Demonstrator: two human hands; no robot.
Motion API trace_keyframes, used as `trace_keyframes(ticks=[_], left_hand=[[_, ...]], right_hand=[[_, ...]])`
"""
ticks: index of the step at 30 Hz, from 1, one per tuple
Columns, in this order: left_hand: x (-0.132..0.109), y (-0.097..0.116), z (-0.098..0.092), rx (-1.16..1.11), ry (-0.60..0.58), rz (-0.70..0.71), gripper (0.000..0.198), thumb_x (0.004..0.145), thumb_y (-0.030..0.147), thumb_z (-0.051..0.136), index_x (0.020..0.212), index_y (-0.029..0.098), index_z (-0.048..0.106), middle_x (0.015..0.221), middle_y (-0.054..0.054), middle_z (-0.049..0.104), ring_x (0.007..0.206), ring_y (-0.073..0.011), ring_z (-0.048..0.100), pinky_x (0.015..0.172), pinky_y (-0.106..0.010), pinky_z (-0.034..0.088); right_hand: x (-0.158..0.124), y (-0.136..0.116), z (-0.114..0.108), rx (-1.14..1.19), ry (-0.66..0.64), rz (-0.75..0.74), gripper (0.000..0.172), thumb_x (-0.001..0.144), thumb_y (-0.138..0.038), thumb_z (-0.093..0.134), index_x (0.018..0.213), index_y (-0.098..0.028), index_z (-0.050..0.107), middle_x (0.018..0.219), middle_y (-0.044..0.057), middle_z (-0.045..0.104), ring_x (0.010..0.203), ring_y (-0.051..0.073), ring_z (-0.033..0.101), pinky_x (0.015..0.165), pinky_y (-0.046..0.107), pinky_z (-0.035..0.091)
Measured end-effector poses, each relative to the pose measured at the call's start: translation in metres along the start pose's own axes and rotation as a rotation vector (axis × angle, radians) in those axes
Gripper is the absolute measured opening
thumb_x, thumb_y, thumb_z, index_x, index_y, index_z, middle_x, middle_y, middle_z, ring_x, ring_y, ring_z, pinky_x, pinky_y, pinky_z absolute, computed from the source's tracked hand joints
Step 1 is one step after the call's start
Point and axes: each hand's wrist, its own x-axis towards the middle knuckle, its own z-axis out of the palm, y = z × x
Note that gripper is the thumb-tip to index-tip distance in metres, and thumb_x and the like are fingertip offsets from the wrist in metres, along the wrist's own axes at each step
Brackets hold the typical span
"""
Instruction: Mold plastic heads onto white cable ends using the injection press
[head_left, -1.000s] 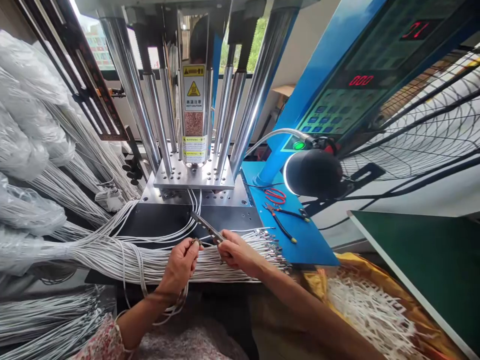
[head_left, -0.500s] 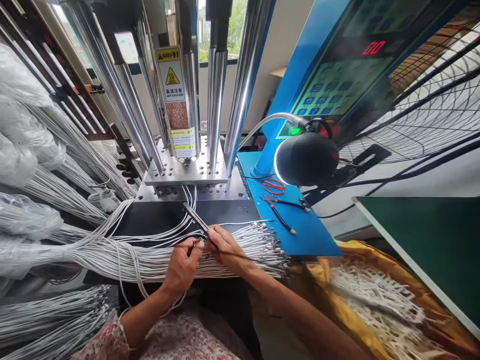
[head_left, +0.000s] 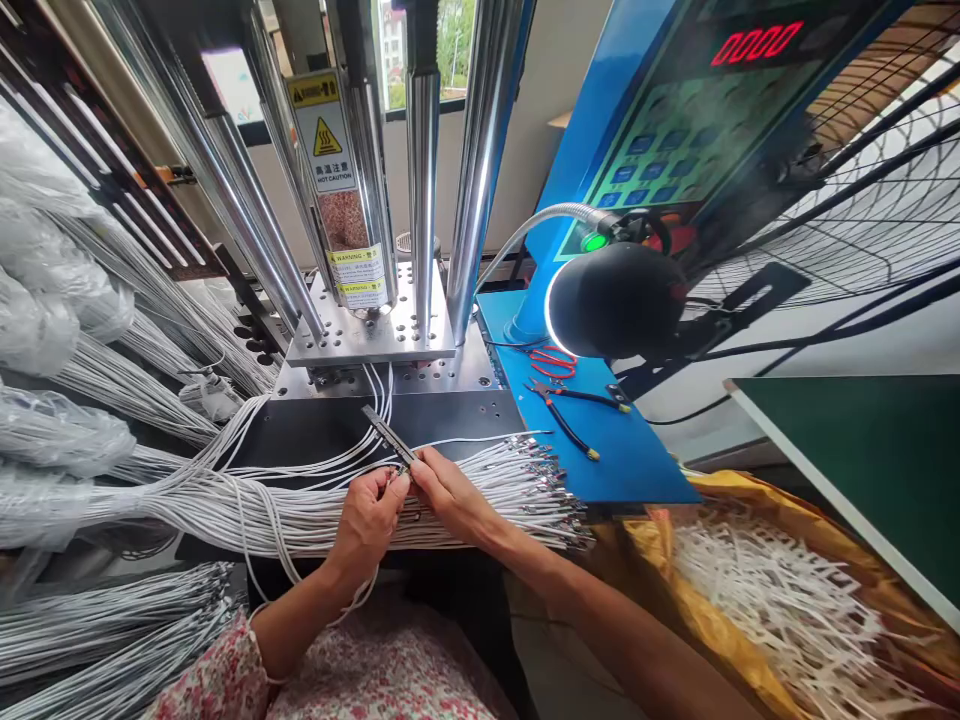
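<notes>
Above a thick bundle of white cables, my two hands meet with fingertips nearly touching. My right hand is closed on a narrow dark metal bar with small slots, which points up and left toward the press. Pinched beside its lower end, my left hand grips a white cable that loops below the wrist; its tip at the fingers is too small to make out. Several separate white cables run from under the press's metal plate. Metal-tipped cable ends fan out right of my right hand.
Black-handled cutters and red-handled scissors lie on the blue base. A black lamp hangs over them. Yellow sacking at lower right holds white plastic scraps. Plastic-wrapped cable bundles crowd the left.
The view has shifted slightly. My right hand has drawn in a little against my left fingers, and the bar has shifted slightly. The red display now reads 0000.
</notes>
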Motion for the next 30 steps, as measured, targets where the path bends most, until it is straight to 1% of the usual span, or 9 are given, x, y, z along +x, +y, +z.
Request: trace_keyframes(ticks=[4,6,8,12,16,22,25,27,30], left_hand=[[0.001,0.010,-0.016,0.004,-0.026,-0.031,0.039,0.079,0.053,0.066,0.078,0.014,0.065,0.065,0.000,0.057,0.050,-0.0111,0.052,0.043,-0.020,0.040],[0.000,0.014,-0.022,-0.033,-0.014,-0.038,0.037,0.079,0.051,0.066,0.079,0.015,0.065,0.062,0.002,0.054,0.050,-0.0095,0.049,0.045,-0.019,0.041],[-0.002,0.016,-0.025,-0.027,-0.070,-0.044,0.036,0.080,0.051,0.065,0.073,0.015,0.063,0.058,0.004,0.050,0.047,-0.0081,0.044,0.045,-0.019,0.039],[-0.004,0.015,-0.020,0.061,-0.109,-0.071,0.039,0.082,0.053,0.062,0.067,0.017,0.057,0.053,0.005,0.045,0.045,-0.0083,0.038,0.042,-0.019,0.037],[-0.005,0.014,-0.017,-0.019,-0.083,-0.095,0.037,0.080,0.051,0.065,0.068,0.017,0.055,0.055,0.004,0.047,0.046,-0.0085,0.039,0.044,-0.020,0.038],[-0.008,0.012,-0.019,-0.027,-0.061,-0.064,0.038,0.080,0.049,0.067,0.065,0.016,0.054,0.053,0.006,0.040,0.045,-0.0062,0.030,0.041,-0.018,0.026],[-0.009,0.011,-0.020,-0.028,-0.080,-0.074,0.039,0.079,0.050,0.067,0.066,0.016,0.053,0.053,0.006,0.043,0.044,-0.0054,0.031,0.040,-0.017,0.024],[-0.007,0.009,-0.023,-0.024,-0.104,-0.089,0.039,0.079,0.051,0.068,0.068,0.016,0.055,0.054,0.005,0.048,0.043,-0.0062,0.036,0.039,-0.017,0.028],[-0.001,0.007,-0.028,-0.008,-0.104,-0.056,0.040,0.079,0.053,0.067,0.074,0.015,0.062,0.064,0.000,0.058,0.051,-0.0103,0.051,0.045,-0.020,0.044]], right_hand=[[0.001,0.000,0.001,0.230,0.002,0.095,0.032,0.095,-0.048,0.042,0.076,-0.022,0.040,0.062,-0.006,0.037,0.054,0.011,0.034,0.051,0.024,0.029],[0.000,-0.001,0.003,0.306,0.027,0.121,0.034,0.094,-0.051,0.042,0.076,-0.022,0.038,0.059,-0.007,0.034,0.050,0.010,0.030,0.048,0.023,0.026],[-0.002,-0.002,0.003,0.322,0.023,0.118,0.035,0.094,-0.052,0.042,0.076,-0.022,0.039,0.058,-0.007,0.035,0.049,0.010,0.029,0.047,0.023,0.025],[-0.004,-0.001,0.002,0.233,-0.030,0.084,0.035,0.095,-0.052,0.042,0.076,-0.022,0.041,0.060,-0.006,0.039,0.053,0.011,0.033,0.050,0.024,0.027],[-0.004,0.002,0.000,0.126,-0.052,0.038,0.035,0.096,-0.051,0.039,0.078,-0.022,0.043,0.063,-0.004,0.043,0.058,0.013,0.039,0.054,0.025,0.029],[-0.005,-0.002,-0.002,-0.166,-0.097,-0.069,0.027,0.101,-0.040,0.030,0.087,-0.022,0.045,0.072,-0.001,0.050,0.065,0.015,0.046,0.063,0.028,0.030],[-0.004,-0.006,-0.005,-0.288,-0.133,-0.125,0.023,0.100,-0.035,0.031,0.089,-0.021,0.046,0.078,0.001,0.052,0.068,0.016,0.045,0.064,0.029,0.029],[-0.004,-0.007,-0.006,-0.261,-0.155,-0.125,0.024,0.100,-0.036,0.032,0.086,-0.021,0.046,0.076,0.001,0.052,0.067,0.015,0.045,0.064,0.028,0.030],[-0.003,-0.003,-0.006,-0.068,-0.123,-0.050,0.030,0.099,-0.043,0.034,0.082,-0.021,0.047,0.068,-0.002,0.048,0.063,0.014,0.042,0.058,0.026,0.031]])
